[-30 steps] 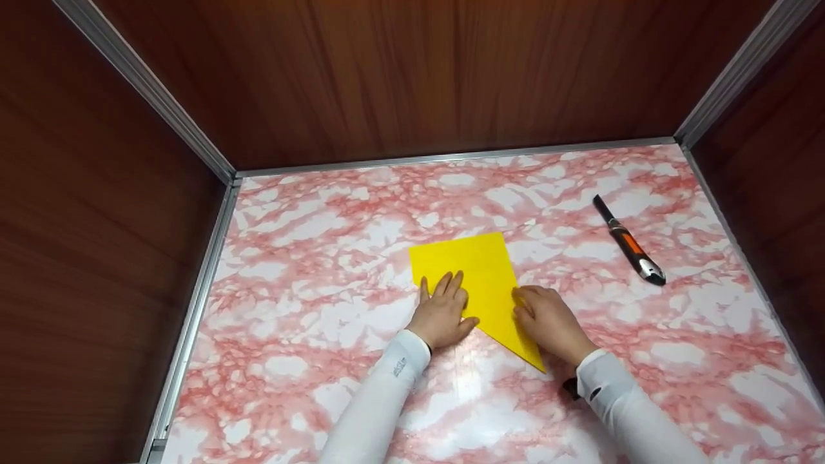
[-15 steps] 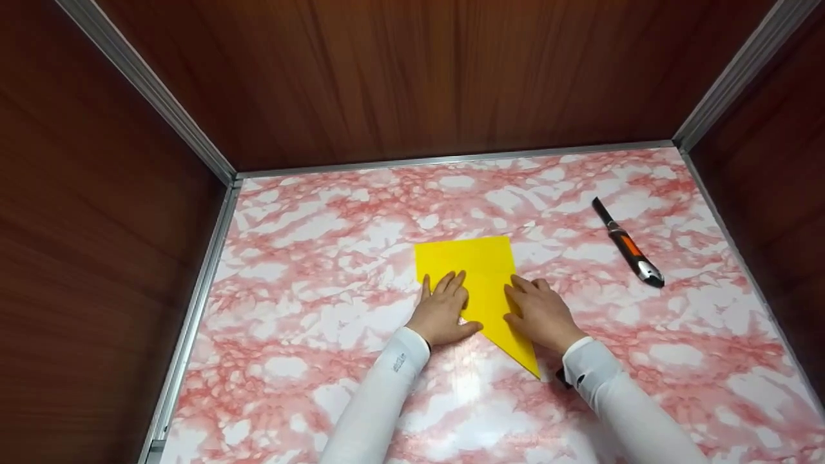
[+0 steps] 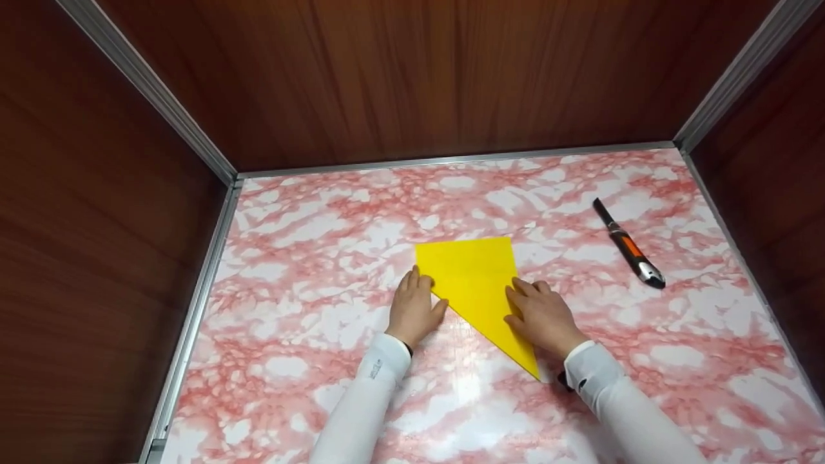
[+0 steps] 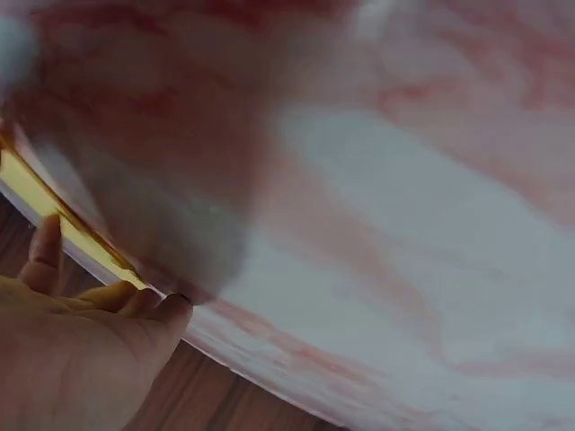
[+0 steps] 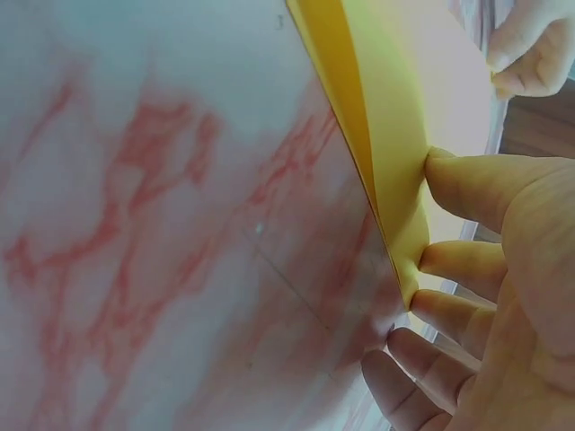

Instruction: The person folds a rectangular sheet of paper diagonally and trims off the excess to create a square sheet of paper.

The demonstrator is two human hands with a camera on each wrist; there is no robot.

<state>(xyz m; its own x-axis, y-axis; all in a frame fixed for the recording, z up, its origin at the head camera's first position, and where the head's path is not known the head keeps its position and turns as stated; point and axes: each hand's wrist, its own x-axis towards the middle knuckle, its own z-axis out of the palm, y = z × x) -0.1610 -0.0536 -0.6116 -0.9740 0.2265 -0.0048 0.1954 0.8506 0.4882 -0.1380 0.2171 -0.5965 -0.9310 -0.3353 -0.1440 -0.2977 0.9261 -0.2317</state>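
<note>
A folded sheet of yellow paper lies on the table, its straight edge at the far side and its lower end narrowing to a point toward me. Loose layers of the yellow paper part along its edge in the right wrist view. My left hand is at the slanted left edge, with thumb and fingertips right at the paper. In the left wrist view its thumb overlaps the yellow strip. My right hand rests its spread fingertips on the right edge.
A utility knife with a black and orange handle lies to the right, behind my right hand. The red-and-white marbled table is bordered by dark wooden panels and metal rails at the back and sides.
My left hand has slid left off the middle of the paper to its slanted edge. The paper has shifted slightly toward me, and my right hand has spread its fingers on the right edge.
</note>
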